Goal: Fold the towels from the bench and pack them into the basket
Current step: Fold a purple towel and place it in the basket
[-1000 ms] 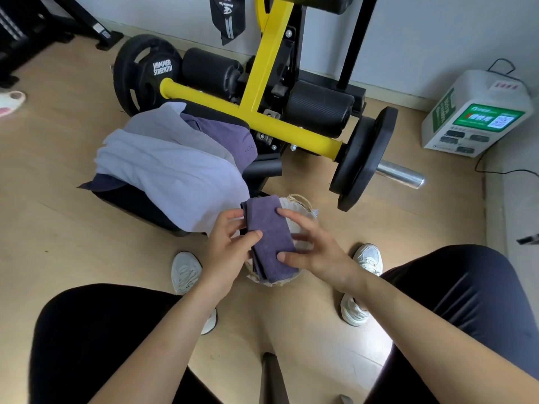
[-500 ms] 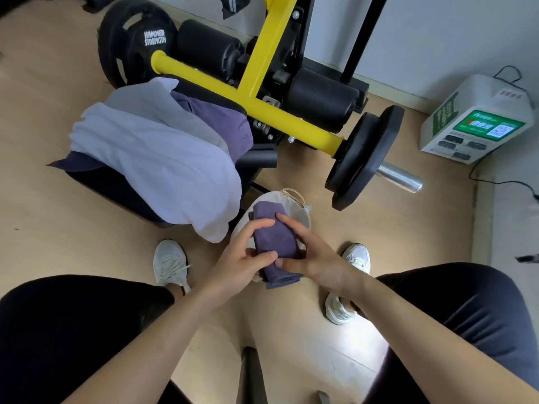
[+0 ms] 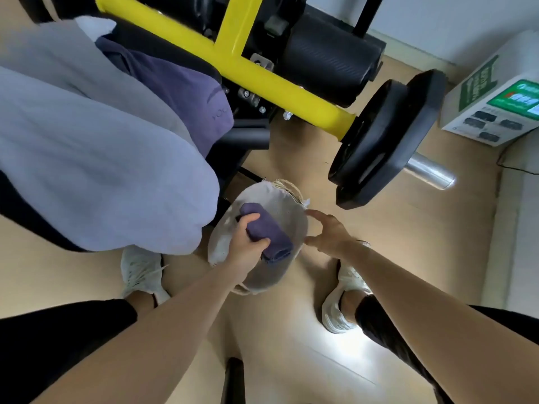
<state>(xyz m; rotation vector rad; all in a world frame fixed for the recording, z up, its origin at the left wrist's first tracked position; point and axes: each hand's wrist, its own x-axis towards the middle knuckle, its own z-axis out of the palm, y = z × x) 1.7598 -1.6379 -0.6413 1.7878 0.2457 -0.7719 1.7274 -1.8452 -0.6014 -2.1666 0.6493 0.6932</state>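
Head view, centre of frame: the left hand [image 3: 246, 243] curls round a folded purple towel [image 3: 272, 230] — down inside the basket [image 3: 287, 199]. The right hand [image 3: 329, 233] is empty, fingers spread, just beside the basket's right rim. Unfolded towels [image 3: 102, 170] lie at upper left.

Nothing reads cleanly for me. Well beyond and to the right of my right hand [image 3: 329, 233], the white box [image 3: 493, 123] carries a green label [image 3: 478, 81] with blurred white lettering. Beyond my left hand [image 3: 248, 247], the draped purple towel [image 3: 186, 88] shows a faint, illegible mark.
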